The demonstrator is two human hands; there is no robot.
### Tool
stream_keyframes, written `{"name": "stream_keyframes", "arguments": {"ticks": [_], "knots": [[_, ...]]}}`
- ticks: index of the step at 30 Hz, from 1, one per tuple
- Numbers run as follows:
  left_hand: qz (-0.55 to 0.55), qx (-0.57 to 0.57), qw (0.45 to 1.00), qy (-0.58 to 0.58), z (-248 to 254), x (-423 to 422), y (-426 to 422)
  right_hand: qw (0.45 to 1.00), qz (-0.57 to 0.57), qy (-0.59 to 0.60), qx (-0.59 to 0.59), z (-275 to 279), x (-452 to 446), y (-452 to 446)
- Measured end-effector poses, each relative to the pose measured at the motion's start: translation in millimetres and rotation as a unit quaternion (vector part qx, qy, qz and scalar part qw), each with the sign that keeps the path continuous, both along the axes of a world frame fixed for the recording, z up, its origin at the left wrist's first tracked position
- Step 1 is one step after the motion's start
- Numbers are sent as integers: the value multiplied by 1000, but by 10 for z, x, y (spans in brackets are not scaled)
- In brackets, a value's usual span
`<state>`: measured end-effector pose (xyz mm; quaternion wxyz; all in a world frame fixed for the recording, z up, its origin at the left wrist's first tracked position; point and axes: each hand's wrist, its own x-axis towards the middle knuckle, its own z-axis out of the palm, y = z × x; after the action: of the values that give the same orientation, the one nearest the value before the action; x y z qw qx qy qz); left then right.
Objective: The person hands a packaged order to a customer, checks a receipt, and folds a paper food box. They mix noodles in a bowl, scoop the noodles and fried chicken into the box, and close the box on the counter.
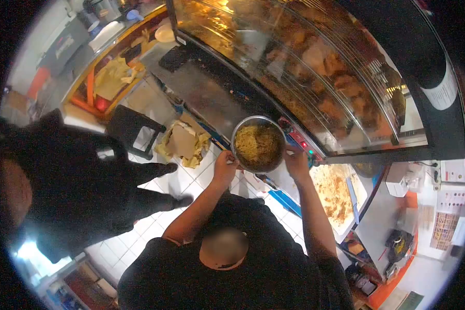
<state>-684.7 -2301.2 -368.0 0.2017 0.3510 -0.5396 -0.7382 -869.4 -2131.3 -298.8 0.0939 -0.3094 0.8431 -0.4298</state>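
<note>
Between my two hands is a round metal bowl (258, 171) with yellowish-brown crumbly food (258, 144) in it. My left hand (226, 168) grips the bowl's rim on the left side, fingers closed on it. On the opposite side my right hand (297, 161) holds the rim, its fingers partly hidden by the bowl. The bowl is level enough that its contents show from above. It is held in front of the heated display cabinet, close to the small control panel with red and green lights (304, 144).
The glass display cabinet (315, 62) holds browned food on racks. A white tray (341, 235) of crumbs with a blue-handled tool (352, 194) lies to the right. A cardboard box (183, 142) with yellow lining and a black stool (132, 126) stand left. Another person (72, 181) stands there too.
</note>
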Motion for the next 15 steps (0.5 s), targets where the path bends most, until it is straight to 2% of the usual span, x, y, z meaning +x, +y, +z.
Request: {"name": "stream_keyframes", "arguments": {"ticks": [2, 3, 4, 5, 7, 10, 13, 15], "knots": [[12, -37, 999, -1, -67, -7, 52, 964, -63, -260, -12, 176, 191, -114], [10, 13, 1000, 9, 51, -13, 49, 919, -90, -383, -21, 251, 247, -162], [8, 63, 998, 17, 289, -3, 27, 906, -56, -416, -50, 230, 244, -123], [7, 113, 993, 23, 419, 20, 10, 932, -6, -361, 35, 408, 276, -100], [3, 61, 998, -22, 252, 31, -18, 945, 95, -240, 200, 970, 337, -103], [5, 58, 998, -39, 320, -1, -12, 977, 131, -110, 129, 1027, 697, 127], [-13, 31, 998, -60, 327, 10, 30, 963, 102, -22, 248, 384, 766, -27], [-15, 30, 996, -84, 369, 8, 59, 968, 81, -31, 237, 460, 544, -296]]}}
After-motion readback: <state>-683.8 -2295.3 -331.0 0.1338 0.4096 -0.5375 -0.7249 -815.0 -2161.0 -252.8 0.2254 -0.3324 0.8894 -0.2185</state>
